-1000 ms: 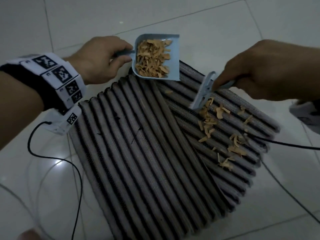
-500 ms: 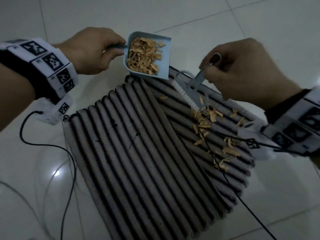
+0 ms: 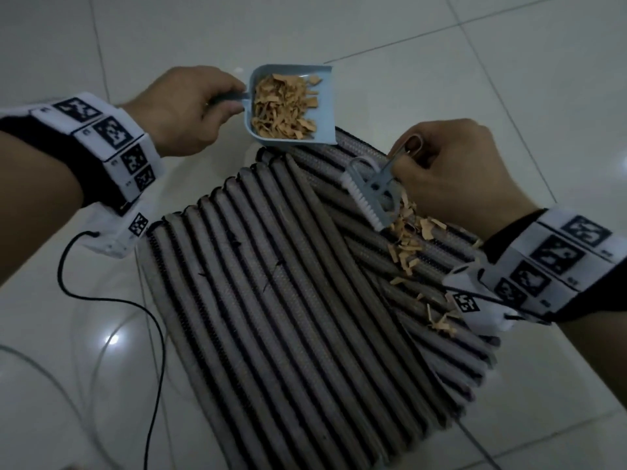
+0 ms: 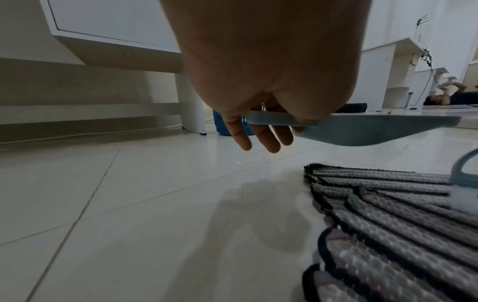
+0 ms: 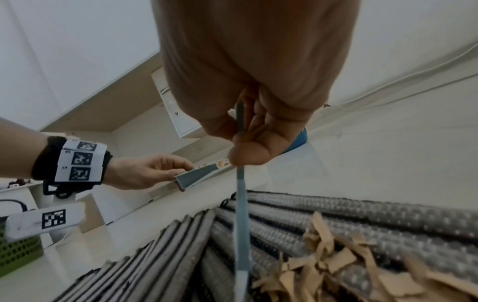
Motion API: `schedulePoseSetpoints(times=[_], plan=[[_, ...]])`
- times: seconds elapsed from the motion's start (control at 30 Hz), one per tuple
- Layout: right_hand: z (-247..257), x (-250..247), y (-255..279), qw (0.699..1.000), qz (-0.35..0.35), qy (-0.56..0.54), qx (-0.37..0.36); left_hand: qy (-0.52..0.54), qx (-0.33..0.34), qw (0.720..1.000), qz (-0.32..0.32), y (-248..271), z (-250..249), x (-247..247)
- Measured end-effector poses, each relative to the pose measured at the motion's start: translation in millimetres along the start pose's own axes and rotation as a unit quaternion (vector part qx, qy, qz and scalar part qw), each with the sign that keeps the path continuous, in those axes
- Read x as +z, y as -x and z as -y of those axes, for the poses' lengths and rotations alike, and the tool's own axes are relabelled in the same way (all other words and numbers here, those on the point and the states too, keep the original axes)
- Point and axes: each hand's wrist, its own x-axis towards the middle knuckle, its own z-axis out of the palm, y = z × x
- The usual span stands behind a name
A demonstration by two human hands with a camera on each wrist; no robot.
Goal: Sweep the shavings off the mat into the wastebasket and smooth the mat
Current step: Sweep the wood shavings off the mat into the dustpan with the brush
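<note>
A ribbed grey and black mat (image 3: 288,317) lies on the tiled floor, its right part folded over. My left hand (image 3: 190,110) grips the handle of a light blue dustpan (image 3: 322,106) heaped with tan shavings (image 3: 285,110), held just off the mat's far corner. In the left wrist view the dustpan (image 4: 375,130) hangs above the floor. My right hand (image 3: 451,171) holds a small blue brush (image 3: 369,195) by its handle, bristles on the mat. Loose shavings (image 3: 407,245) lie on the fold beside the brush (image 5: 241,235), with more shavings (image 5: 323,263) close to it.
A black cable (image 3: 112,300) loops over the floor left of the mat. A blue bucket (image 4: 222,124) stands by a white furniture leg (image 4: 191,104). A green perforated crate (image 5: 18,253) sits at the left. White cabinets line the walls.
My right hand has drawn back toward me and turned the brush, so its bristles now face left on the mat. The dustpan has stayed near the far corner.
</note>
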Motion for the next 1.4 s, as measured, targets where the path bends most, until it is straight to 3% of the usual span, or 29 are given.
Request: schedulePoseSetpoints(times=[0.23, 0.37, 0.43, 0.53, 0.7, 0.77, 0.93, 1.27, 1.4], plan=[[4.6, -19.6, -7.1, 0.998, -0.066, -0.019, 0.002, -0.003, 0.005, 1.000, 0.004, 5.2, 10.3, 4.2], [6.4, 6.9, -14.7, 0.994, -0.025, -0.087, 0.067, -0.011, 0.015, 1.000, 0.013, 8.0, 12.4, 5.9], [1.6, 9.4, -11.8, 0.995, -0.020, -0.060, 0.075, -0.011, 0.020, 1.000, 0.021, 7.8, 9.9, 8.5], [-8.7, -6.6, -2.7, 0.997, -0.049, -0.021, 0.062, -0.015, 0.046, 0.998, 0.036, 6.1, 3.9, 11.2], [-19.3, -60.6, 13.0, 0.986, -0.091, -0.129, 0.061, -0.020, 0.110, 0.991, 0.080, -5.5, -11.9, 12.9], [-22.4, -80.5, 17.7, 0.989, -0.059, -0.122, 0.056, -0.038, 0.116, 0.988, 0.097, -13.6, -18.7, 12.1], [-19.8, -93.2, 27.4, 0.999, 0.040, 0.017, 0.010, -0.099, 0.146, 0.978, 0.110, -34.0, -32.1, 9.7], [-16.6, -57.3, 22.0, 0.989, 0.095, 0.110, -0.041, -0.190, 0.230, 0.951, 0.077, -53.7, -36.9, 32.0], [-9.9, -30.9, 4.8, 0.986, 0.093, 0.084, -0.106, -0.209, 0.249, 0.943, 0.072, -58.5, -32.6, 37.6]])
